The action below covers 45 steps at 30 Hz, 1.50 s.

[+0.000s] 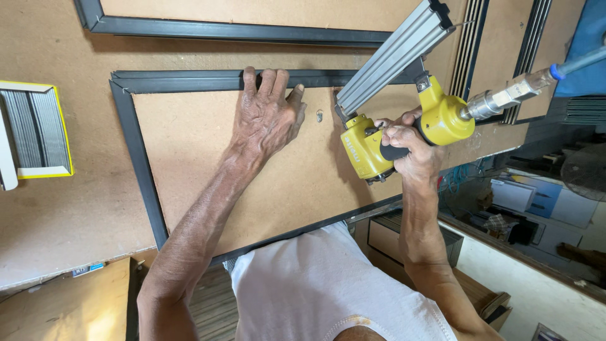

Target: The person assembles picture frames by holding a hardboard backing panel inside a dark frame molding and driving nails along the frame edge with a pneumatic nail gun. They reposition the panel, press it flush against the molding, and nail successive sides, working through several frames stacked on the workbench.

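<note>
Left hand (pixel 266 113): I see it pressed flat on the backing board (pixel 208 158), fingers released and spread, fingertips (pixel 264 77) hooked over the frame's (pixel 189 81) top rail at twelve o'clock. It grasps nothing; it only bears down.

Right hand (pixel 407 148): clenched round the grip of the yellow nailer (pixel 391 120), at three o'clock from the left hand, near but apart.

Nailer: its grey magazine (pixel 394 57) runs up toward one o'clock; the nose sits low, at the board, just beside the left thumb. An air hose fitting (pixel 505 98) leaves the body toward two o'clock.

Frame: dark, lying face down on the bench (pixel 57 215), its long axis running nine to three under both hands.

Key relation: a small metal tab (pixel 319 116) lies on the board between thumb and nose; I judge the right hand nearer to it.

Nine o'clock: a yellow-edged box (pixel 35 129) of grey strips.
</note>
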Each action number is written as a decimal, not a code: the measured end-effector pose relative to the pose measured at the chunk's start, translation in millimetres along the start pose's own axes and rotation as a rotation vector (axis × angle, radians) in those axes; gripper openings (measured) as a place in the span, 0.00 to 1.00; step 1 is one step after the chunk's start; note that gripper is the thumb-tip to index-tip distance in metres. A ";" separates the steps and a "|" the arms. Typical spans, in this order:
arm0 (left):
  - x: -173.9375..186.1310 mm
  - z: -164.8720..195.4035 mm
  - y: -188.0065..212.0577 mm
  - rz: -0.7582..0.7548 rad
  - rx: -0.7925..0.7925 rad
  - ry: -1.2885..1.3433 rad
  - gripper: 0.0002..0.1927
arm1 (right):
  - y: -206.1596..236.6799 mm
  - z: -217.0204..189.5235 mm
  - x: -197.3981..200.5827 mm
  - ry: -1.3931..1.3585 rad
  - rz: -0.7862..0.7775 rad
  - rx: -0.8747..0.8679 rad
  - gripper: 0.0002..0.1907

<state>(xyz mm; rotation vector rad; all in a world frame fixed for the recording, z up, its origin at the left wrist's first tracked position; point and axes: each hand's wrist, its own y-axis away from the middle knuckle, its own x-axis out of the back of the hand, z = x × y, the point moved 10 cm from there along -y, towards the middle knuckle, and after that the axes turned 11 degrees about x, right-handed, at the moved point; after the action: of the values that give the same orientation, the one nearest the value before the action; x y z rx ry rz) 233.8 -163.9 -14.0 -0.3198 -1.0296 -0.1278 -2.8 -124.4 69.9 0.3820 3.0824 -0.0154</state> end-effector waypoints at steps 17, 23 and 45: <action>95.4 -135.7 28.2 0.151 0.067 0.177 0.15 | 41.5 11.6 -139.4 -0.118 -0.218 -0.026 0.13; 84.4 -149.2 19.9 0.174 0.157 0.156 0.12 | 36.1 1.6 -188.9 -0.102 -0.216 -0.082 0.15; 98.9 -179.5 168.9 0.152 0.578 0.566 0.47 | 27.7 18.9 -194.0 -0.059 -0.785 0.002 0.08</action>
<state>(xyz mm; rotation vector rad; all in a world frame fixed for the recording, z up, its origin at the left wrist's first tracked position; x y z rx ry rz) 474.5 -57.1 -48.2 0.1656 -0.4435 0.2087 192.7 -145.2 57.9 -0.8131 2.9452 -0.0492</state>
